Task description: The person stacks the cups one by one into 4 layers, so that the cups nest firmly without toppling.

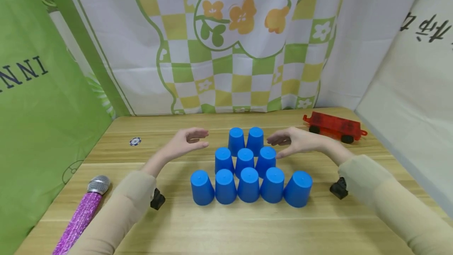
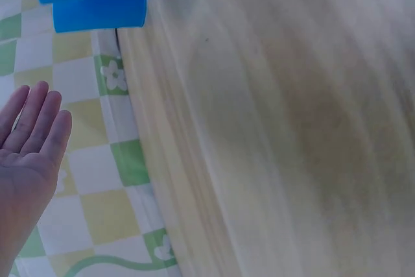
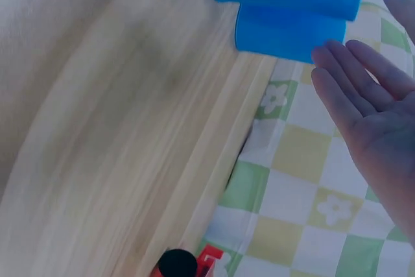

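Blue cups stand upside down in three rows on the wooden table: two cups [image 1: 236, 141] at the back, three cups [image 1: 245, 162] in the middle, several cups [image 1: 249, 184] in front. To the left of the back rows, my left hand [image 1: 186, 141] is held with fingers extended and thumb apart, holding nothing. My right hand [image 1: 301, 140] is on the other side, its fingertips close to the back and middle rows' right-hand cups. In the right wrist view its fingers [image 3: 340, 92] reach beside a blue cup [image 3: 285, 30]; the left wrist view shows a bare palm [image 2: 26, 167].
A red toy wagon [image 1: 334, 126] with black wheels stands at the back right. On the left lie a microphone [image 1: 86, 207] with a glittery pink handle and a small round chip [image 1: 135, 141]. A checkered curtain [image 1: 240, 78] hangs behind the table [image 1: 226, 231].
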